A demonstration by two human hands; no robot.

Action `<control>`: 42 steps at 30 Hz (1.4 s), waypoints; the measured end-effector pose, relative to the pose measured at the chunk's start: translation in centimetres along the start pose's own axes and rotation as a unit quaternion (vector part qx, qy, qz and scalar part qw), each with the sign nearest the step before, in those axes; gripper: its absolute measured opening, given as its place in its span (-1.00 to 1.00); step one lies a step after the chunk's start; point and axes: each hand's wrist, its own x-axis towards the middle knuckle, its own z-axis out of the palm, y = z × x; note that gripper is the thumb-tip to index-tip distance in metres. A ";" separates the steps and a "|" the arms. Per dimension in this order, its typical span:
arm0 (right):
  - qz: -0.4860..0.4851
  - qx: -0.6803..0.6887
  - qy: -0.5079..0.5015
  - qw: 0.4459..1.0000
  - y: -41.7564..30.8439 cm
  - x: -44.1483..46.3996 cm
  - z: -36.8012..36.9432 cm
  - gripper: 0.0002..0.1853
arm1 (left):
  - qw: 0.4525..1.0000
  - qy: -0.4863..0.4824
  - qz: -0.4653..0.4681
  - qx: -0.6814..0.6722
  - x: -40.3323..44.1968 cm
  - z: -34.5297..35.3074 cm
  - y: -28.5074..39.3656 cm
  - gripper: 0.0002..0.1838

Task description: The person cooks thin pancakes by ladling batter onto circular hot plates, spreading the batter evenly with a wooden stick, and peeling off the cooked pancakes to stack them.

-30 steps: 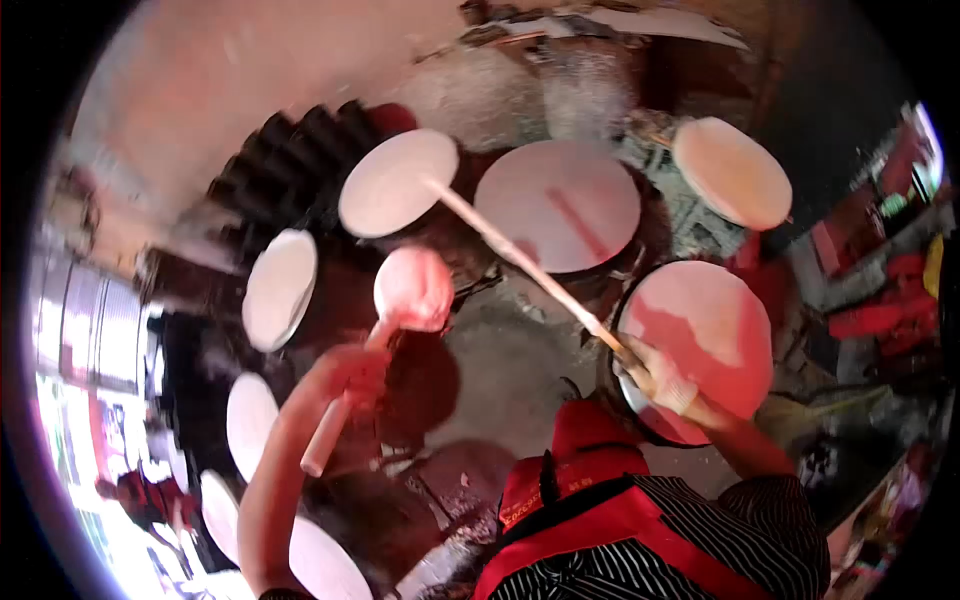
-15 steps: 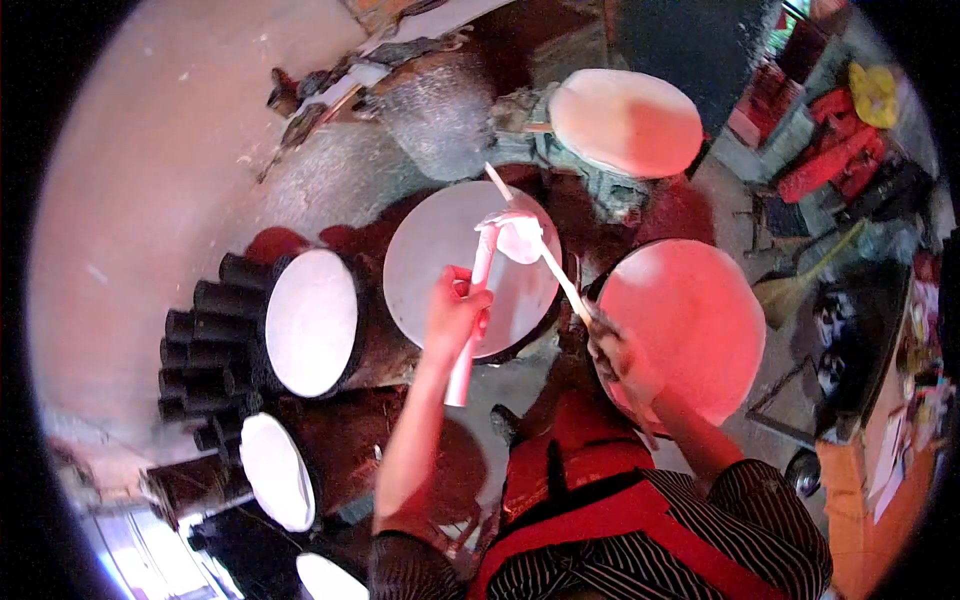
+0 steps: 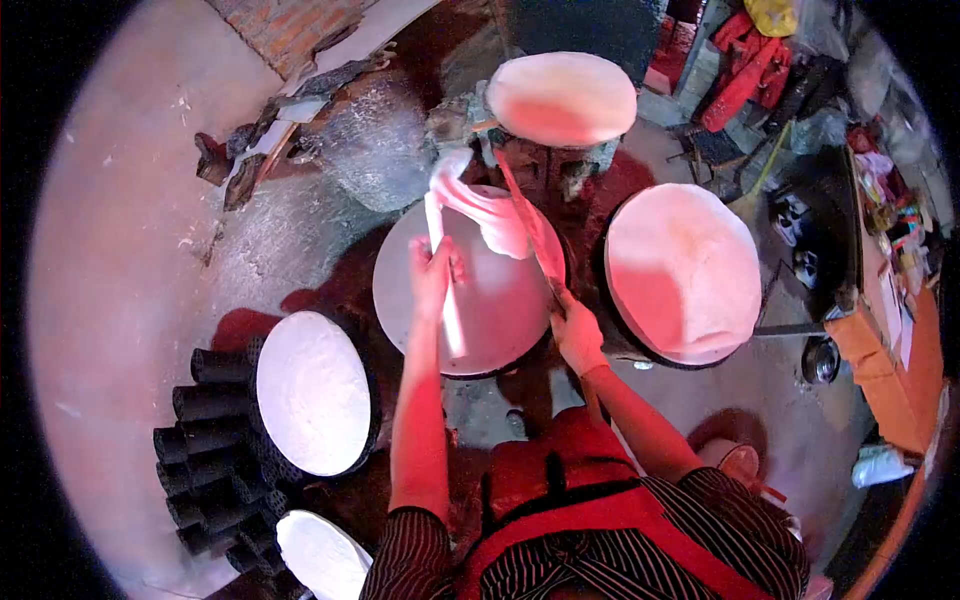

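My left hand is closed around a pale rod held nearly upright. A soft white sheet, like thin dough, droops from the rod's upper end toward the right. My right hand grips a long flat wooden stick that slants up and left. Its blade is beside the sheet's hanging end; whether they touch I cannot tell. Both hands are over the front part of a round, pale grey flat plate, like a griddle.
Other round white-topped discs surround me: one at the left, one at the lower left, one at the right and one at the back. Stacked black perforated cylinders stand far left. An orange box is at right.
The view has shifted. The white sheet, bunched near the rod's top before, now hangs longer to the right. The flat stick has turned steeper, and my right hand has moved closer to the middle plate.
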 end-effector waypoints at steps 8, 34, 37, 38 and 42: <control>0.094 0.335 0.018 0.937 1.3 -4.8 2.3 -0.52 | 0.891 0.053 0.247 0.378 -1.4 -1.1 7.3 -0.82; 0.037 0.430 -0.142 0.891 -3.1 -3.2 8.2 -0.78 | 0.945 0.155 -0.246 -0.151 -28.6 -12.2 -3.7 -0.83; 0.048 0.401 -0.254 0.879 -3.4 -3.2 4.5 -0.65 | 0.940 0.209 -0.243 -0.119 -29.1 -11.4 -3.8 -0.87; 0.061 0.411 -0.279 0.866 -4.2 -4.0 1.5 -0.63 | 0.923 0.245 -0.266 -0.129 -29.4 -11.1 -3.8 -0.88; 0.110 0.409 -0.137 0.895 0.6 -2.6 0.8 -0.64 | 0.922 0.244 -0.291 -0.078 -29.1 -9.3 -0.7 -0.90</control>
